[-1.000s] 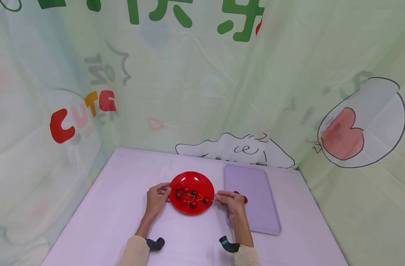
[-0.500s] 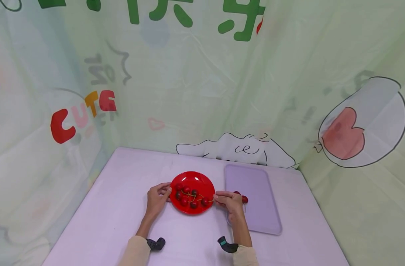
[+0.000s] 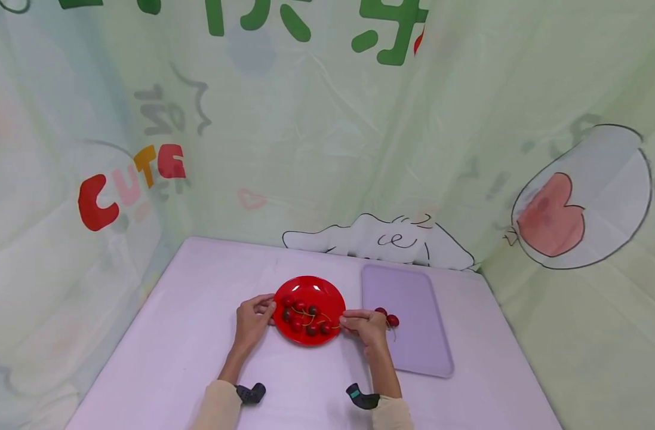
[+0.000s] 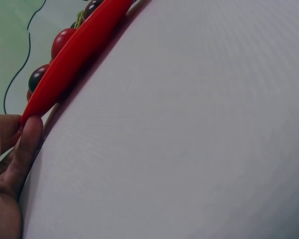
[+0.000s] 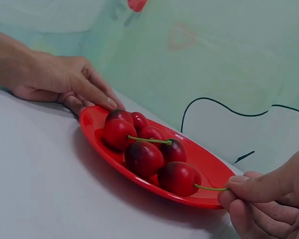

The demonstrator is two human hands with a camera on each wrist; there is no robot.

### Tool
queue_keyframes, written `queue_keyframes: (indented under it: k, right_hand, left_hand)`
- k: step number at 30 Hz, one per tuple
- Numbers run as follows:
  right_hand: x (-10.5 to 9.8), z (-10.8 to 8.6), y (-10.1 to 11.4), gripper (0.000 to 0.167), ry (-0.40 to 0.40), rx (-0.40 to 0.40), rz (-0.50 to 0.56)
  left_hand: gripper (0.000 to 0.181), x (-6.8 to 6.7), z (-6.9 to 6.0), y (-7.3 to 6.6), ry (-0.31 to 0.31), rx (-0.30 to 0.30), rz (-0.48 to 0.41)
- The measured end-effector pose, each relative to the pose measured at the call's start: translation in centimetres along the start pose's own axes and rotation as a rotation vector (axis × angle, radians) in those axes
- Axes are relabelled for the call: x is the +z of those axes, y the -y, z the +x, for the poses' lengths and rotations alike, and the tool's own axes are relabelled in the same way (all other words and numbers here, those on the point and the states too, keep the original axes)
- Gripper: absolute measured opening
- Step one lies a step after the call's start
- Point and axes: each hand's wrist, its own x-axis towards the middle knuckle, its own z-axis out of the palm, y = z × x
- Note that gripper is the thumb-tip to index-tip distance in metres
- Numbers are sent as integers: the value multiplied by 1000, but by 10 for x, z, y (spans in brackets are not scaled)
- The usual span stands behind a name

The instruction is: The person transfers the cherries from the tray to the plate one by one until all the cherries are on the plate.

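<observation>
A round red plate on the table carries several dark red cherries with green stems. My left hand pinches its left rim between thumb and fingers, as the left wrist view also shows. At the plate's right edge, my right hand pinches a green stem between thumb and forefinger. The cherry on that stem lies within the plate, beside the others. More cherries lie on the lilac tray, partly hidden by my right hand in the head view.
The tray stands just right of the plate on a pale table. Printed cloth hangs behind the table and along both sides. A dark tracker band sits at each wrist.
My right hand has moved a little left, bringing the cherry by its stem further into the plate. More of the tray's cherries show now. My left hand keeps its hold on the rim.
</observation>
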Motion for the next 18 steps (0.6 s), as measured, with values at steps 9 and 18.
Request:
queue_keyframes:
  k: [9, 18]
  right_hand:
    - [7, 0, -4, 20, -73, -93, -144]
    - [12, -7, 3, 9, -115, -183, -308]
  left_hand:
    - [28, -2, 0, -5, 12, -6, -10]
    - [28, -1, 0, -3, 13, -3, -20]
